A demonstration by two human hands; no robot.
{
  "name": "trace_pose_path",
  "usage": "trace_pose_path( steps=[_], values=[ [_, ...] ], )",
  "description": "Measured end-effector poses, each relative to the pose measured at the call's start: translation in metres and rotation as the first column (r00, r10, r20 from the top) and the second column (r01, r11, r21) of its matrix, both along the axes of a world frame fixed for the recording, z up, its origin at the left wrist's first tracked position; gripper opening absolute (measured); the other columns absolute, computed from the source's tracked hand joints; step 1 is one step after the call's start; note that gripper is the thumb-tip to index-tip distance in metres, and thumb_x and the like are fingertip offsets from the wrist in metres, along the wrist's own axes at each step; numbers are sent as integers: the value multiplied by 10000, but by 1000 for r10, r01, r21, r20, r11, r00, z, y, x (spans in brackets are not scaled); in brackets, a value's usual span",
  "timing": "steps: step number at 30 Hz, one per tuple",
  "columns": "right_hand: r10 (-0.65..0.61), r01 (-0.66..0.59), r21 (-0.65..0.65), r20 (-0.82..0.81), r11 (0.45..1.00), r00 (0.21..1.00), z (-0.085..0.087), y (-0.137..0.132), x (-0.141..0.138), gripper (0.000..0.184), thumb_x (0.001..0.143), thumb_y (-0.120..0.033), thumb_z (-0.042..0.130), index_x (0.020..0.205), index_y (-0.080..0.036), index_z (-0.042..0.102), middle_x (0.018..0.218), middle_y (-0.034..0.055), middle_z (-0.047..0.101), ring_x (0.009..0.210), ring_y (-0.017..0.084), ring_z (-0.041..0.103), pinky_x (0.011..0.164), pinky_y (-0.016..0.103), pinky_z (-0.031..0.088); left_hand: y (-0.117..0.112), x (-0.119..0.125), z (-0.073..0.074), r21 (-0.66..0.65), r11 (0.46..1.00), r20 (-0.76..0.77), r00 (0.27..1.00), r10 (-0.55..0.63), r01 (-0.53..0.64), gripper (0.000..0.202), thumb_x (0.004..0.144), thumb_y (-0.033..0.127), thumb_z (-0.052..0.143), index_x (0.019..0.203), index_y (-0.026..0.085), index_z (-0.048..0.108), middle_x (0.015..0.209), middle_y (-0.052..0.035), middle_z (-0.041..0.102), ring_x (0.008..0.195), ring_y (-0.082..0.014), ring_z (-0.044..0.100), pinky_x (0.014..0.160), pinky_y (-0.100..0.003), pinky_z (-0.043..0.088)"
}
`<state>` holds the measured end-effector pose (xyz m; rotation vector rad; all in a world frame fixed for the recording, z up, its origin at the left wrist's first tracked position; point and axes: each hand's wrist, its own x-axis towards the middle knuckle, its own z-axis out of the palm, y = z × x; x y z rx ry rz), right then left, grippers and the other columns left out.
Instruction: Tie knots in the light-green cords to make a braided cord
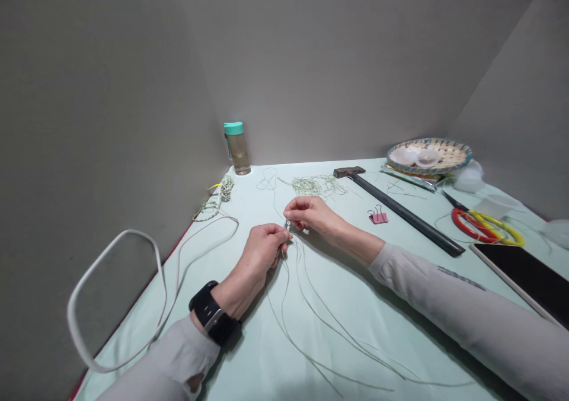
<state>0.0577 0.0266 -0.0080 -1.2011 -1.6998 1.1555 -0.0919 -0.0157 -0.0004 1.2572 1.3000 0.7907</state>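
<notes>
My left hand (263, 247) is closed in a pinch on the lower end of a small, whitish knotted cord piece (288, 226). At its upper end, my right hand (311, 214) pinches the same piece between thumb and forefinger. The fingers hide much of it, so I cannot make out its exact form. Several long, thin, pale green strands (311, 291) trail from it toward me across the table. One fine thread (275, 202) runs from the fingertips to the back. Behind my hands lies a loose tangle of green cord (311, 185).
A hammer (400, 211) lies right of my hands, near a pink binder clip (379, 216). Farther right are scissors (486, 226), a dark-screened tablet (528, 276) and a woven basket (462, 152). A bottle (239, 152) stands back left; a white cable (160, 270) loops over the left edge.
</notes>
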Motion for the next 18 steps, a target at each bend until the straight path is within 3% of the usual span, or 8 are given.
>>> trace_pose_path(
  steps=[10, 18],
  values=[
    [18, -18, -6, -8, 1000, 1000, 2, -4, -1, 200, 950, -316, 578, 908, -124, 612, 764, -16, 599, 610, 90, 570, 570, 235, 504, 0, 1, -2, 22, 999, -55, 998, 26, -25, 248, 947, 314, 570, 773, 137, 581, 585, 85, 482, 388, -36, 351, 346, -165, 296],
    [8, -11, 22, 133, 1000, 991, 3, -2, -1, 221, 962, -336, 556, 934, -124, 614, 773, -11, 608, 604, 90, 573, 568, 237, 507, 1, 1, -5, 40, 999, -148, 989, 29, -23, 262, 948, 336, 565, 777, 139, 589, 586, 81, 496, 393, -42, 374, 361, -173, 325]
  ],
)
